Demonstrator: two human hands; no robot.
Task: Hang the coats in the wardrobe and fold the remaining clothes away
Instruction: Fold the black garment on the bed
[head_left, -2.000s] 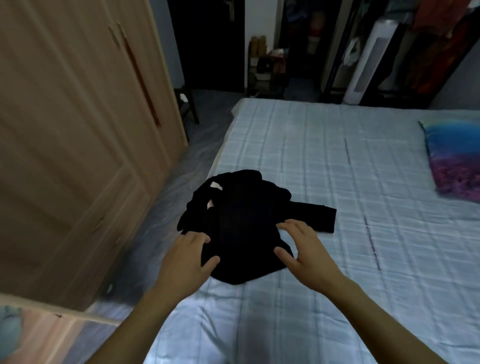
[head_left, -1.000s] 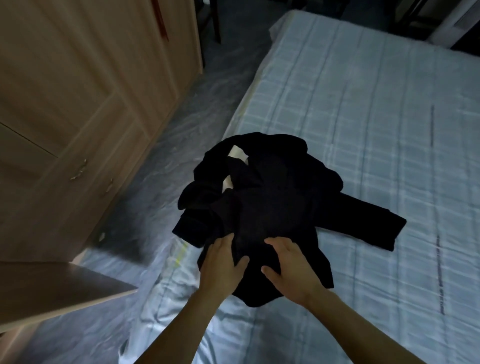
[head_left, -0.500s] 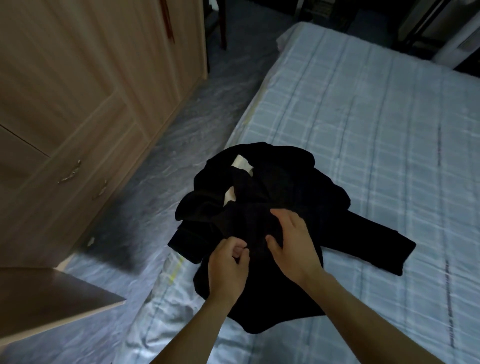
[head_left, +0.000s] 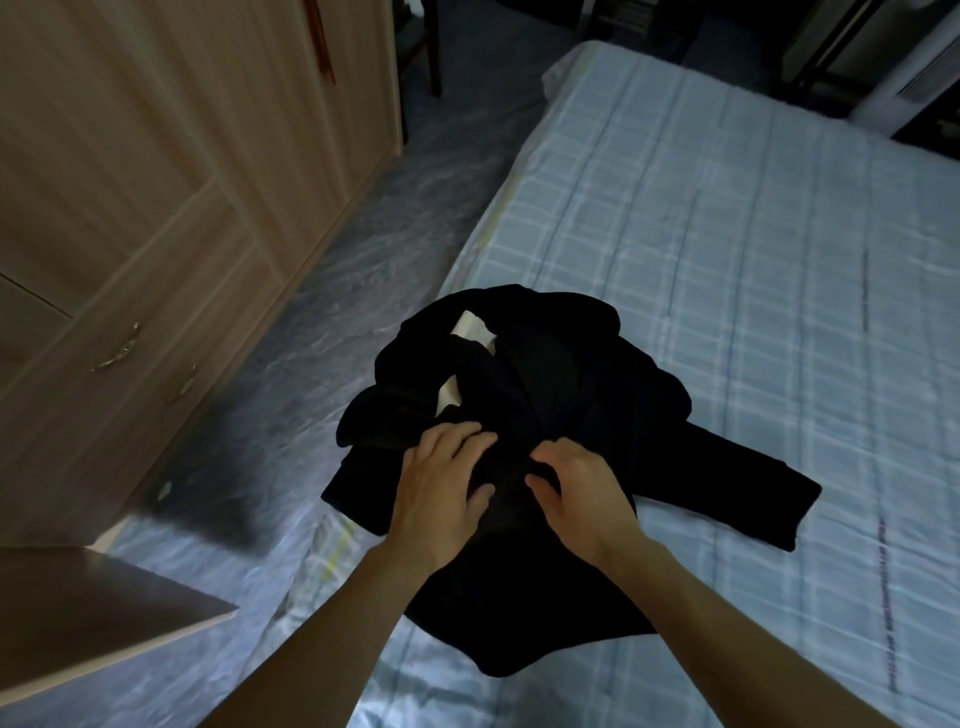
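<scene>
A crumpled black coat (head_left: 561, 395) lies in a heap at the near left edge of the bed (head_left: 727, 249), with white lining patches showing near its collar. One sleeve stretches out to the right across the sheet. My left hand (head_left: 441, 478) rests on the heap's near side with its fingers spread over the cloth. Beside it my right hand (head_left: 582, 483) has its fingers and thumb curled into the black fabric at the middle. The closed wooden wardrobe (head_left: 156, 182) stands to the left, across a strip of floor.
The wardrobe's lower drawers carry metal handles (head_left: 119, 353). A wooden panel edge (head_left: 104, 613) juts in at the lower left. Grey-blue floor (head_left: 374, 223) runs between wardrobe and bed. A white tower fan (head_left: 909, 78) stands past the bed's far right corner.
The view has dropped and closed in on the coat. Both hands moved onto the heap; the left went from pinching the cloth to lying spread on it, and the right curled into the fabric.
</scene>
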